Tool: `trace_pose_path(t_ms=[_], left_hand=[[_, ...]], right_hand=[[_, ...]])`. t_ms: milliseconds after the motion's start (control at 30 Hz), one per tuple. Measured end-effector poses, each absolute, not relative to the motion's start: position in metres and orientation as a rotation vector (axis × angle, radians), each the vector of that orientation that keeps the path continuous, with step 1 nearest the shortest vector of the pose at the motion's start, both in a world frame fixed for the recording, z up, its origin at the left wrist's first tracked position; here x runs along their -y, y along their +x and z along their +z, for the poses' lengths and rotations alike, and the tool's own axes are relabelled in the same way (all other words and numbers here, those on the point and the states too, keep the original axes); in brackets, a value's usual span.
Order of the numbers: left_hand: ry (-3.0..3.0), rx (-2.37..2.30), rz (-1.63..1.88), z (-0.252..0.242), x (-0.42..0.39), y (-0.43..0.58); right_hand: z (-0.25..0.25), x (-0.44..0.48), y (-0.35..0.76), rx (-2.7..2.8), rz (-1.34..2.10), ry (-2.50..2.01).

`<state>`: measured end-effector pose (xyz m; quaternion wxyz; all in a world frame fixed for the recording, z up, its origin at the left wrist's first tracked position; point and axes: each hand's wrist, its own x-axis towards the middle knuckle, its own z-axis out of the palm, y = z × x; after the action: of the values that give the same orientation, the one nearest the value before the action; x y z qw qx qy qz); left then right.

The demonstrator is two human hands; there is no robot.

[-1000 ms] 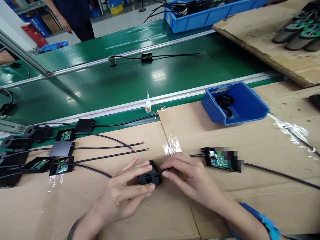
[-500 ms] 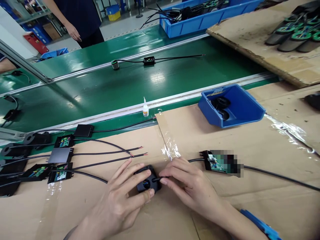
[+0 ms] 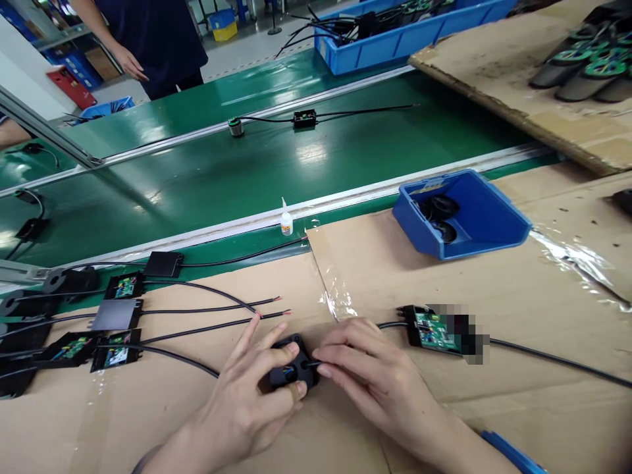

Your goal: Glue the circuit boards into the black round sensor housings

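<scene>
A black square plastic housing (image 3: 310, 377) with a round opening lies on the cardboard in front of me, and coloured wires show in the opening. My left hand (image 3: 249, 388) grips it from the left, thumb and index finger on its top. My right hand (image 3: 370, 368) pinches a black cable (image 3: 311, 363) close to where it meets the housing's right side. Beyond the right hand, a black cable runs to an open black case with a green circuit board (image 3: 432, 329), partly blurred out. Another cable leaves that case toward the right.
Several cabled black cases (image 3: 116, 315) lie at left. A small white bottle (image 3: 286, 224) stands near the green belt (image 3: 212, 171). To the right sits a blue bin (image 3: 494, 224) holding black parts. Across the belt stands a person (image 3: 153, 46).
On the belt, the cylinder and its cabled case have shifted slightly right. My hands keep the same hold on housing and cable. The person's arm has moved a little left.
</scene>
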<state>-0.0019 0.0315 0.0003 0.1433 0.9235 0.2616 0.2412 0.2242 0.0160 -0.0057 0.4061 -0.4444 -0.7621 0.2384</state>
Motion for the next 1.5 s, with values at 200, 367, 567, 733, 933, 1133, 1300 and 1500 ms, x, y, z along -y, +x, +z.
trace_pose_path(t_ms=[200,367,567,733,933,1133,1300,1500], left_hand=[[2.527,-0.705,0.811,-0.03,-0.028,-0.011],[2.386,-0.896,1.01,-0.031,-0.014,-0.002],[2.417,-0.868,1.038,-0.012,-0.005,-0.005],[2.046,-1.041,0.554,0.017,-0.018,-0.011],[1.906,-0.988,0.21,0.031,-0.027,0.002],[2.023,-1.018,0.309,0.018,-0.019,0.005],[2.001,-1.047,0.295,0.016,-0.017,0.011],[1.925,-1.035,0.305,0.011,-0.02,0.011]], right_hand=[[0.008,0.007,0.226,1.952,0.81,-1.34],[-0.001,0.023,0.205,1.785,1.31,-1.49],[-0.012,0.027,0.188,1.368,1.655,-1.336],[-0.014,0.031,0.189,1.394,1.616,-1.339],[-0.015,0.034,0.188,1.54,1.556,-1.351],[-0.024,0.036,0.184,1.571,1.492,-1.351],[-0.031,0.039,0.178,1.581,1.326,-1.357],[-0.028,0.037,0.18,1.519,1.396,-1.338]])
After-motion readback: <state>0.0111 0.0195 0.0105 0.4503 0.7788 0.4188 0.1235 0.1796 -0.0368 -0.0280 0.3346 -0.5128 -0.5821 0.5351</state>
